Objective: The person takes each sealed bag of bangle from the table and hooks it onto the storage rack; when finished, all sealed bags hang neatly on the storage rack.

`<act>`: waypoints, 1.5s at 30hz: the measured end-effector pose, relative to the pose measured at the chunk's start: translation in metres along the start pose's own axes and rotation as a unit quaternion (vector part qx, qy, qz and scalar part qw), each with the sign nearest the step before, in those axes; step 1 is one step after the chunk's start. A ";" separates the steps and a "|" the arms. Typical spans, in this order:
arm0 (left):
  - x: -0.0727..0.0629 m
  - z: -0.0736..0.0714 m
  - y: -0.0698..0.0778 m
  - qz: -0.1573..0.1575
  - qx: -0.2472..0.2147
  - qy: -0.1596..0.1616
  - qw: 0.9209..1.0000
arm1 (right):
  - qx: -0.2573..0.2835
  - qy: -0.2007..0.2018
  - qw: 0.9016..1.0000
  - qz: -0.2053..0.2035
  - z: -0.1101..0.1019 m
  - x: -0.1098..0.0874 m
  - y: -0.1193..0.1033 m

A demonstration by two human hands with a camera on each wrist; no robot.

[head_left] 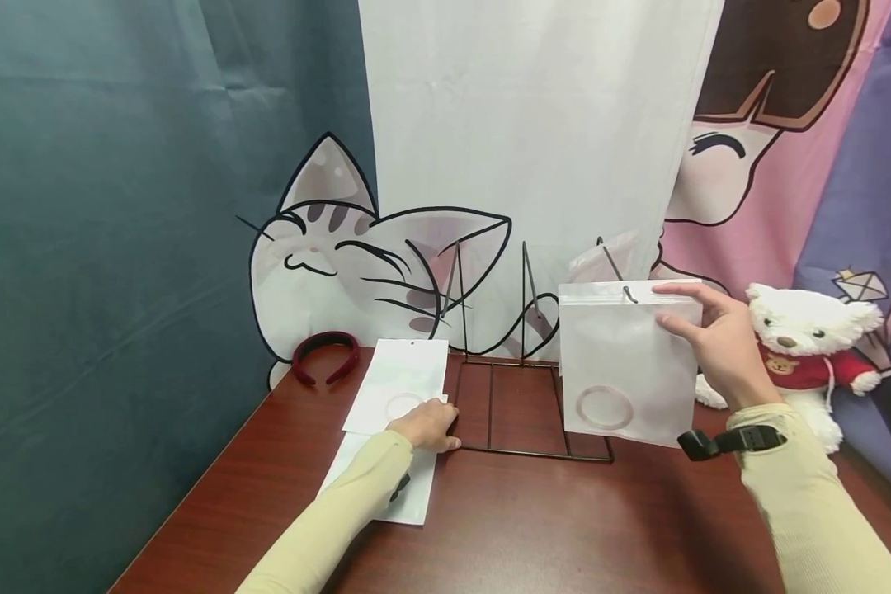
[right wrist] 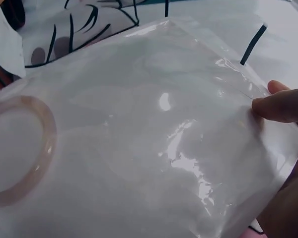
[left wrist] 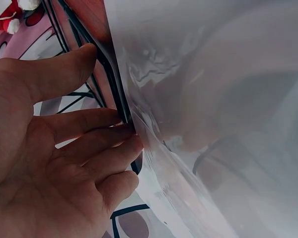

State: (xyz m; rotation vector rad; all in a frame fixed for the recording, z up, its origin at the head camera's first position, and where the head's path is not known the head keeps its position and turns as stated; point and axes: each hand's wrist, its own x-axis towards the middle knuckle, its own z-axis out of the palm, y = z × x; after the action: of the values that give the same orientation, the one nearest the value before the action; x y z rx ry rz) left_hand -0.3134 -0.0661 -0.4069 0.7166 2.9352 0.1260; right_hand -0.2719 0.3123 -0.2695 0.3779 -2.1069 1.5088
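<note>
My right hand [head_left: 728, 346] pinches a clear-fronted white plastic bag [head_left: 627, 355] at its upper right edge. Inside lies a pale pink bangle [right wrist: 47, 144]. At the bag's top, a hook tip [head_left: 629, 294] of the black wire rack [head_left: 492, 408] shows in front of it in the head view. My left hand [head_left: 425, 425] rests at the rack's left base edge, thumb spread and fingertips touching the wire and a bag [left wrist: 188, 99] in the left wrist view. Two flat white bags lie there, the upper bag [head_left: 404, 371] with a faint ring inside.
A dark red headband [head_left: 327, 337] lies at the back left of the brown table [head_left: 505, 528]. On the right sits a white teddy bear [head_left: 794, 330] in a red shirt. More upright rack wires [head_left: 523, 305] stand before the cat-print curtain [head_left: 535, 107].
</note>
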 end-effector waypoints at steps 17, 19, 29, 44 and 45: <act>0.000 -0.003 0.002 -0.006 -0.004 -0.004 1.000 | -0.039 0.030 0.998 0.037 0.011 0.041 0.025; 0.000 -0.003 0.002 -0.006 -0.004 -0.005 1.000 | -0.029 0.032 0.998 0.045 0.013 0.044 0.027; 0.001 -0.006 0.000 0.002 -0.024 -0.002 1.000 | -0.047 0.009 0.997 0.053 0.013 0.041 0.050; -0.003 -0.003 -0.008 0.013 -0.041 0.006 0.999 | -0.330 -0.255 0.901 0.117 0.025 -0.032 0.127; -0.003 -0.003 -0.010 0.016 -0.044 0.010 0.999 | -0.348 -0.280 0.888 0.113 0.028 -0.034 0.126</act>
State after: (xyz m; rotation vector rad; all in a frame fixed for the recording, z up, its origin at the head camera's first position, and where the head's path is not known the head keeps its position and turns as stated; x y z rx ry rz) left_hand -0.3156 -0.0765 -0.4046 0.7531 2.9158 0.2653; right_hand -0.3137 0.3265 -0.3953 0.3203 -3.0569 0.6735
